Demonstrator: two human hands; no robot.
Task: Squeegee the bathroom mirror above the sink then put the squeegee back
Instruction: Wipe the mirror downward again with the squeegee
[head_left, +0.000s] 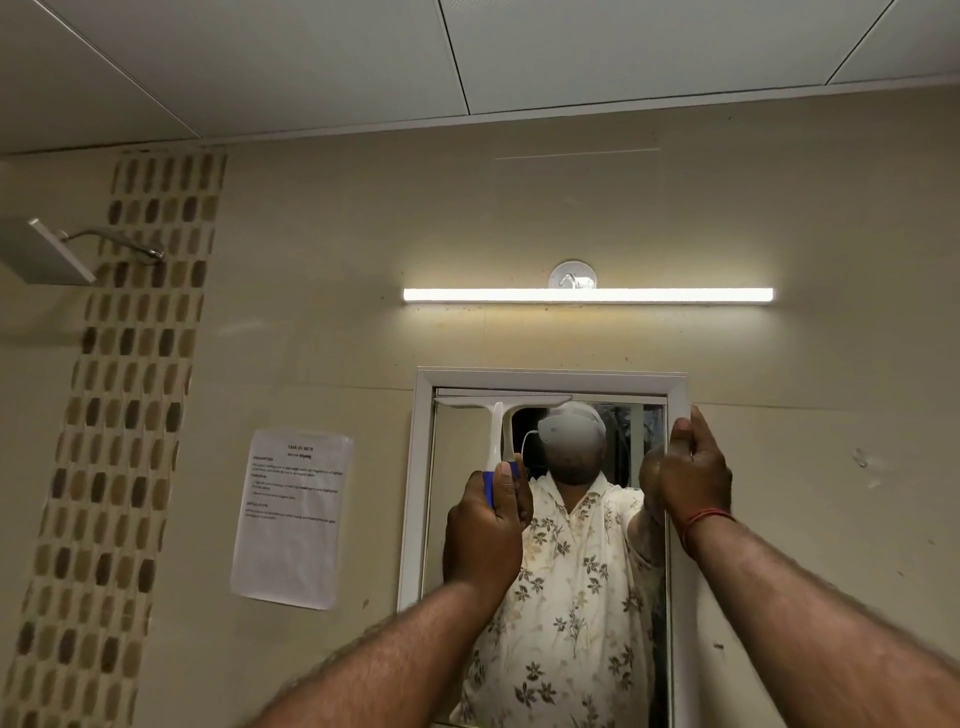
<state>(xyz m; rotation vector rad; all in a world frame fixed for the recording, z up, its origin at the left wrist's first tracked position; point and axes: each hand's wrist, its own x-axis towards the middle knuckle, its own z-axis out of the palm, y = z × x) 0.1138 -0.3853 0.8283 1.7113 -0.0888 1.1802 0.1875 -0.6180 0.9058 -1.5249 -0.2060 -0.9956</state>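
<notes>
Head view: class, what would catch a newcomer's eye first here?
A white strip light glows above the white-framed mirror. Below it, the left hand holds a white, blue-gripped squeegee at the glass's top left, while the right hand grips the frame's right edge.

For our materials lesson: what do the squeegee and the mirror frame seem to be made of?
The squeegee looks like smooth moulded plastic: white, with a blue grip. The mirror frame is smooth white, plastic or painted wood; the look leaves it open.
</notes>
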